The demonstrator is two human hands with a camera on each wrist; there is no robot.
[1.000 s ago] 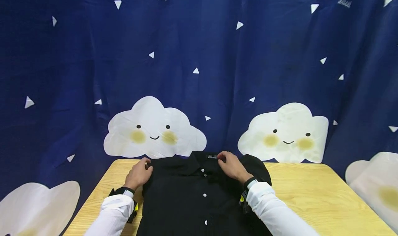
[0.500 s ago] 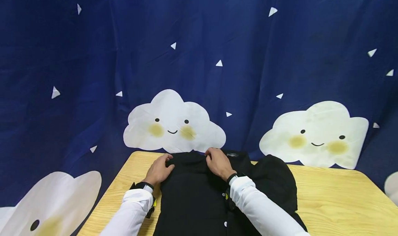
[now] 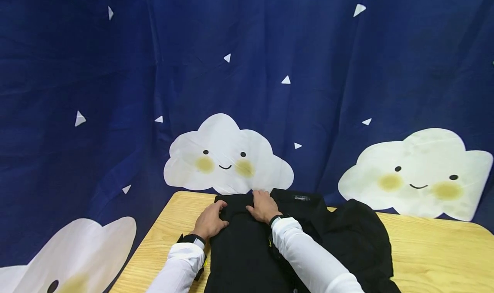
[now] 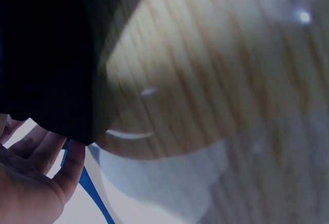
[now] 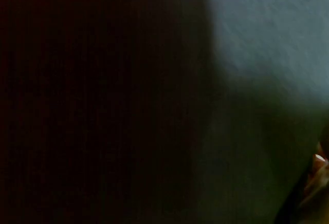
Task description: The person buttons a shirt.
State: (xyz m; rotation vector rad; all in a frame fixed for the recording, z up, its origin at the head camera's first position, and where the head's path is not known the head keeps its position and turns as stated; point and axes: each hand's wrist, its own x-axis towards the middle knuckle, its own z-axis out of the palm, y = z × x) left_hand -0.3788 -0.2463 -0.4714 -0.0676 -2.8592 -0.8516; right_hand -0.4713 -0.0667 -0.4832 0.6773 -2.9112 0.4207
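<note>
Left hand (image 3: 209,220): fingers and thumb parted, yours touches the side edge of the black shirt (image 3: 245,250); you cannot tell if it grips.
Right hand (image 3: 264,206): yours rests near the shirt's top edge, thumb spread; a grip cannot be made out.
Shirt: lies on the wooden desk (image 3: 428,246), its collar tag (image 3: 301,198) to your right hand's right.
Backdrop (image 3: 247,40): blue cloth, smiling white clouds (image 3: 224,143).

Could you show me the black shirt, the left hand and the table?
Black shirt (image 3: 241,250): head view, on the flat cloth of its body.
Left hand (image 3: 209,221): head view, on the back of the hand.
Table (image 3: 436,250): head view, on bare wood right of the shirt.
</note>
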